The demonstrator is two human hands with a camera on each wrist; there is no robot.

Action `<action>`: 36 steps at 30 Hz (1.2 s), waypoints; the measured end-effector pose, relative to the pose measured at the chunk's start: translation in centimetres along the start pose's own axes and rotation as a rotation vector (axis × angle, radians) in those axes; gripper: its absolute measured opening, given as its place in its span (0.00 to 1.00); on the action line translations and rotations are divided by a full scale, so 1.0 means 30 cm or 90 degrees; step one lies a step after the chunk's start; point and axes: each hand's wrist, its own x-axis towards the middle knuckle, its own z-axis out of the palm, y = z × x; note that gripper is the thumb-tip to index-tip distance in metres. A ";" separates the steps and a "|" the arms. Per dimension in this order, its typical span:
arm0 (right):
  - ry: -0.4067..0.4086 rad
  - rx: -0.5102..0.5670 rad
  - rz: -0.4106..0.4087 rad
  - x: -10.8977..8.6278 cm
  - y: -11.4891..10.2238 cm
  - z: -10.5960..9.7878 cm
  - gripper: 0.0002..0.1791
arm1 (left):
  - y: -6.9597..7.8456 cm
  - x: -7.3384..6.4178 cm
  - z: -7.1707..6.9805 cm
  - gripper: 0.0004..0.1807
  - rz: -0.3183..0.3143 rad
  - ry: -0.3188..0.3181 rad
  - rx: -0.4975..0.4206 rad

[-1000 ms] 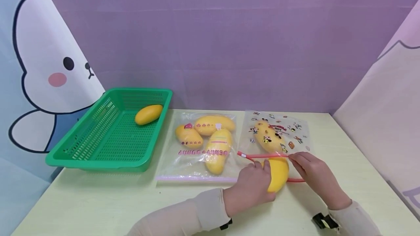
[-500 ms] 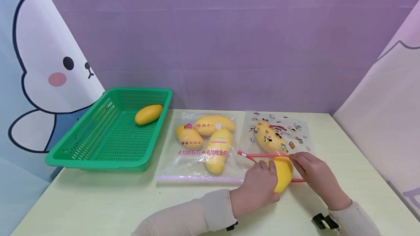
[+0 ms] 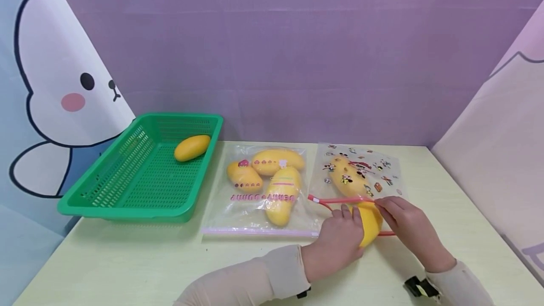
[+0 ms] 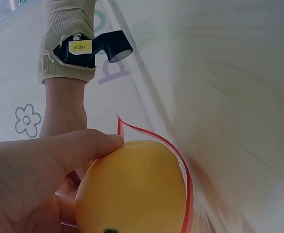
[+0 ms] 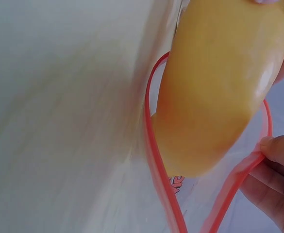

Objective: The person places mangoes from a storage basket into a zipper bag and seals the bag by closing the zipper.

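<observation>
My left hand [image 3: 335, 242] grips a yellow mango [image 3: 370, 223] at the mouth of a clear zip bag [image 3: 393, 169] printed with small cartoon figures. Between thumb and fingers, my right hand [image 3: 408, 225] pinches the upper red zip edge [image 3: 340, 200] and holds it raised. In the right wrist view the mango [image 5: 214, 87] reaches part way through the red-rimmed opening. Another mango [image 3: 346, 176] lies inside this bag, toward its far end. The left wrist view shows the thumb on top of the held mango [image 4: 132, 189], with the red rim [image 4: 185, 179] curving around it.
Left of the hands lies a second clear bag [image 3: 216, 211] with a lilac zip [image 3: 255, 232] and several mangoes [image 3: 278, 162] inside. Farther left stands a green plastic basket [image 3: 127, 212] holding one mango [image 3: 192, 148]. A purple cloth [image 3: 297, 60] hangs behind the table.
My left hand has moved slightly right with the mango, taking it farther into the bag's mouth. The right hand keeps its pinch on the red edge almost unmoved.
</observation>
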 end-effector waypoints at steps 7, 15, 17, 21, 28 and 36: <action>-0.001 -0.004 0.000 0.000 -0.001 0.003 0.33 | -0.002 0.002 0.009 0.36 -0.014 0.037 0.020; -0.001 0.000 0.002 0.002 -0.007 0.003 0.33 | -0.001 0.010 0.007 0.35 -0.016 0.021 0.016; 0.000 0.003 0.002 0.003 -0.008 0.004 0.32 | -0.001 0.009 0.011 0.34 -0.016 0.035 0.027; -0.001 0.005 0.003 0.003 -0.008 0.004 0.33 | 0.003 0.010 0.021 0.33 -0.016 0.063 0.050; -0.006 0.009 0.001 0.003 -0.006 0.007 0.32 | 0.022 0.022 0.037 0.23 -0.023 0.066 0.100; -0.007 0.012 -0.002 0.005 -0.007 0.012 0.32 | 0.042 0.030 0.046 0.22 -0.043 0.044 0.121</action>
